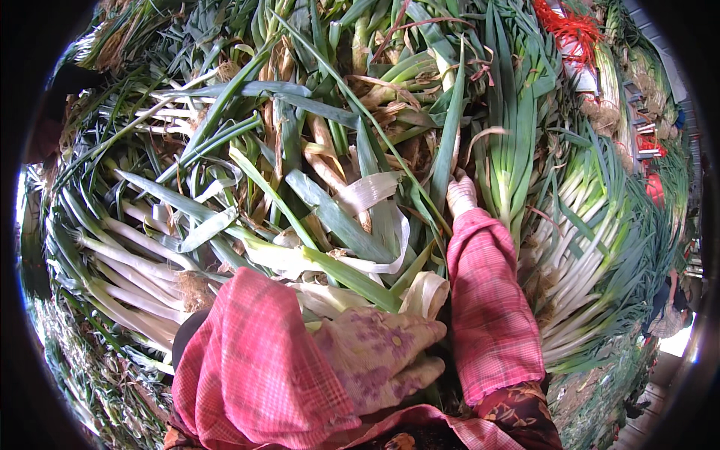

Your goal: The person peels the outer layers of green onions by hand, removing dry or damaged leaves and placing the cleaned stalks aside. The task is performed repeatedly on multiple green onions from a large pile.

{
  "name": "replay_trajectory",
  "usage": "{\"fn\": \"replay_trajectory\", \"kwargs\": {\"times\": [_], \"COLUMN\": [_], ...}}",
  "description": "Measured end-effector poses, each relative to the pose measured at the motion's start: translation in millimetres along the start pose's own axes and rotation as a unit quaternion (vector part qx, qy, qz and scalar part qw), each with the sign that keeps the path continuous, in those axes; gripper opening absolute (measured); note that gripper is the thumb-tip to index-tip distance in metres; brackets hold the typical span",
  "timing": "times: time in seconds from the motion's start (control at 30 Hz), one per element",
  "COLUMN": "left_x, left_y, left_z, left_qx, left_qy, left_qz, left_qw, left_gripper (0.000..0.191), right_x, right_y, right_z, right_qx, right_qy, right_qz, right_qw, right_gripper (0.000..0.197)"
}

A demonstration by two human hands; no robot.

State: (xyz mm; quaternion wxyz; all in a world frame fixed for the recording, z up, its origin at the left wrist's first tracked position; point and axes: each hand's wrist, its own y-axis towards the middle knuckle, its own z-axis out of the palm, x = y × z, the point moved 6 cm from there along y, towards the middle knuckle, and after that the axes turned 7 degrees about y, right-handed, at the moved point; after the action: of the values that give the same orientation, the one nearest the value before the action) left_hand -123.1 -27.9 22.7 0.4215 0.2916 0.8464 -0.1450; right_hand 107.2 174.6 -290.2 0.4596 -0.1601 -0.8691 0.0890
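Observation:
My left hand (388, 355), in a pale glove with a purple flower print, is close to my body. Its fingers stretch to the right with a gap between them, and I see nothing held; the palm is hidden. My right hand (462, 194) reaches forward into a heap of green onions or leeks, its fingers curled at the base of a long green leaf (450, 126). Whether it grips that plant is hidden. Before me lie loose leaves, a cut green stalk (351, 279) and a curled, pale peeled sheath (426, 295).
To the right, white-stemmed green onions (582, 225) lie fanned out; thicker ones (135, 270) with roots are at the left. Red plastic twine (574, 31) lies at the upper right. Another person (669, 309) appears at the far right edge. Leaf scraps (95, 388) cover the lower left ground.

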Motion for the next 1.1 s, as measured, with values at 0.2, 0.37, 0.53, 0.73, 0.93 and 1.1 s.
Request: {"fn": "replay_trajectory", "kwargs": {"times": [0.2,0.37,0.53,0.73,0.93,1.1], "left_x": [-0.1,0.4,5.5,8.1,12.6,21.3], "left_y": [4.8,4.0,0.8,0.7,4.2,14.5], "left_z": [6.5,15.5,14.0,11.2,4.3,-13.6], "left_qx": [0.06,0.093,0.041,0.042,0.073,-0.013], "left_qy": [-0.03,-0.054,-0.068,-0.083,-0.164,-0.232], "left_qz": [-0.017,-0.045,0.003,-0.042,-0.148,-0.092], "left_qw": [0.998,0.993,0.997,0.995,0.972,0.968], "left_gripper": [0.036,0.036,0.042,0.045,0.048,0.045], "right_x": [41.1,83.7,154.5,220.0,252.9,380.7], "right_y": [-27.9,-52.2,-68.2,-117.4,-151.8,-238.2], "right_z": [-10.6,-39.3,-69.5,-71.5,-103.6,-166.4], "right_qx": [0.04,-0.01,0.09,0.194,0.126,0.018], "right_qy": [0.237,0.358,0.365,0.303,0.22,0.105], "right_qz": [-0.051,0.008,0.032,-0.161,-0.261,-0.442], "right_qw": [0.969,0.934,0.926,0.919,0.932,0.891], "right_gripper": [0.022,0.035,0.035,0.036,0.032,0.032]}}
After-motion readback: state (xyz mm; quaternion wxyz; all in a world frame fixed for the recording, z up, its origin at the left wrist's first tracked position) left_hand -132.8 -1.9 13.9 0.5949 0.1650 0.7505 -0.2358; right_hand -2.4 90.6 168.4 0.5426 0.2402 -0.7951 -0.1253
